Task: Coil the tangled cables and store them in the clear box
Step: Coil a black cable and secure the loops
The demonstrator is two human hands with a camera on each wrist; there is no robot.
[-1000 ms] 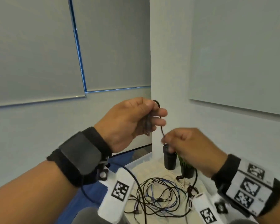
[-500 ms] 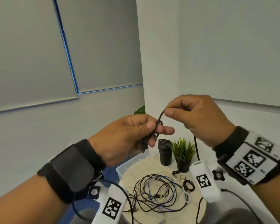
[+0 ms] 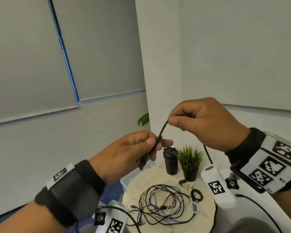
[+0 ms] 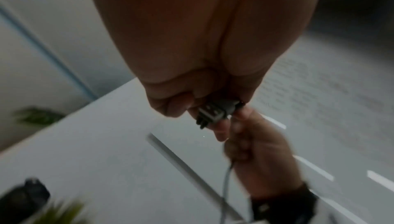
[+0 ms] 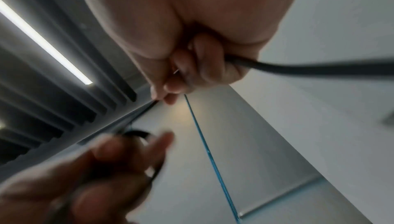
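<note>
A: Note hands. Left hand (image 3: 124, 153) raised above the round table (image 3: 207, 209), thumb and fingers pinched on the plug end of a black cable (image 3: 162, 131). The left wrist view shows the connector (image 4: 215, 111) gripped at the fingertips.

B: Right hand (image 3: 207, 121)?

A: Higher and just right of the left, thumb and forefinger pinched on the same cable. A short stretch runs taut between the 2 hands; the rest passes through the curled right fingers and hangs down behind the wrist.

B: Other cables?

A: A tangled heap (image 3: 163, 204) of black, blue and white leads lies on the table below the hands. 2 small coiled bundles, 1 brown (image 3: 183, 182) and 1 black (image 3: 196, 195), sit at its right edge.

B: The clear box (image 3: 124, 180)?

A: Only a corner shows, beyond the table's left rim, under the left hand. Contents hidden.

B: Anything else?

A: A black cup (image 3: 170, 161) and a potted plant (image 3: 190, 161) stand side by side at the table's far edge.
</note>
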